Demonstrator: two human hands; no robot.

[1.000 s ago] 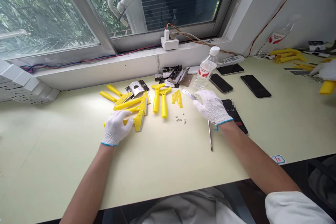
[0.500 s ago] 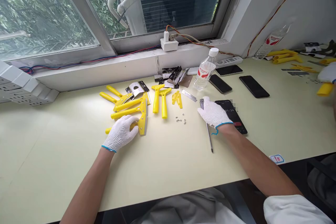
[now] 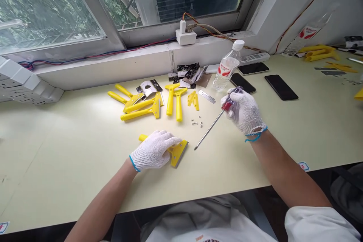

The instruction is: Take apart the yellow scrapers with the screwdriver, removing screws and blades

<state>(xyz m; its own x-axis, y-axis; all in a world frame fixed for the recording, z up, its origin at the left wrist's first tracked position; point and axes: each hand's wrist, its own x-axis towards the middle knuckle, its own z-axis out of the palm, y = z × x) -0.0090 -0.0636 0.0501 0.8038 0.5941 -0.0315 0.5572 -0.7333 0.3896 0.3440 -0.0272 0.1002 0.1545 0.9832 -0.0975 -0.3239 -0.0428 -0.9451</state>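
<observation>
My left hand [image 3: 156, 149], in a white glove, is closed round a yellow scraper [image 3: 178, 153] near the table's front; its blade points right. My gloved right hand [image 3: 241, 107] grips the handle of a screwdriver [image 3: 210, 128], whose tip hangs left and down, just right of the scraper. Several assembled scrapers [image 3: 141, 113] lie behind my left hand. Two yellow handles [image 3: 178, 106] stand side by side in the middle, with small yellow plates [image 3: 193, 100], thin blades [image 3: 207, 96] and several small screws [image 3: 196, 123] to their right.
A water bottle [image 3: 226, 70] stands behind my right hand, with phones [image 3: 281, 87] to its right. Black and white packaging [image 3: 189, 75] lies by the sill. A white power adapter [image 3: 186, 37] sits on the sill. More yellow parts [image 3: 321, 53] lie at the far right.
My left hand has drawn one scraper away from the others, towards the front and right. My right hand has picked the screwdriver up off the table. The view has shifted slightly.
</observation>
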